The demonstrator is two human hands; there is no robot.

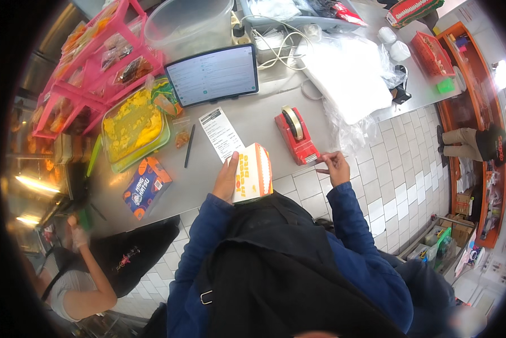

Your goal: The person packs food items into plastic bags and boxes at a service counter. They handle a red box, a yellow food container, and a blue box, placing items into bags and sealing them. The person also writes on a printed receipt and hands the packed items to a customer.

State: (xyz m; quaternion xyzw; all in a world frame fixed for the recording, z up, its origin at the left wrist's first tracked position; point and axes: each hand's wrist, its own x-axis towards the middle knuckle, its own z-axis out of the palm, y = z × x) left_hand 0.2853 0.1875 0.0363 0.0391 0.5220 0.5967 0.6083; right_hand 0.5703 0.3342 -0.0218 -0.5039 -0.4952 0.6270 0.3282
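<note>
My left hand grips a white and orange printed food carton by its left side, at the table's near edge. My right hand is at the front end of a red tape dispenser, its thumb and forefinger pinched together at the cutter; whether tape is between them is too small to tell. Behind the carton lies a printed paper slip, its lower end partly hidden. A black pen lies left of the slip. Further left stands a blue and orange printed carton.
A tablet stands at the back of the steel table. To its left are a tray of yellow food and a pink rack. White plastic bags lie to the right. Another person's gloved hand is at the lower left.
</note>
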